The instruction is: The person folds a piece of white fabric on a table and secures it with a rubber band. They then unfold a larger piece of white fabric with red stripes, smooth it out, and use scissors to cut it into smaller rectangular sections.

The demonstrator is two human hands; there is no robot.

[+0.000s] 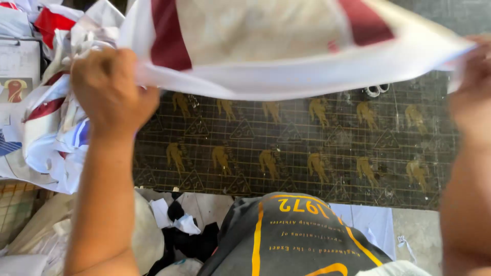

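A large piece of white cloth with dark red bands (286, 56) is stretched in the air above a dark patterned work surface (307, 153). My left hand (110, 89) is closed on the cloth's left edge, fist turned away from me. My right hand (473, 92) grips the cloth's right edge at the frame's border and is partly cut off. The cloth hides the far part of the surface.
A heap of white, red and blue cloth pieces (48, 117) lies at the left. A pair of scissors (377, 90) rests on the surface under the cloth. Below, scraps of white and black fabric (179, 225) lie by my dark shirt (296, 240).
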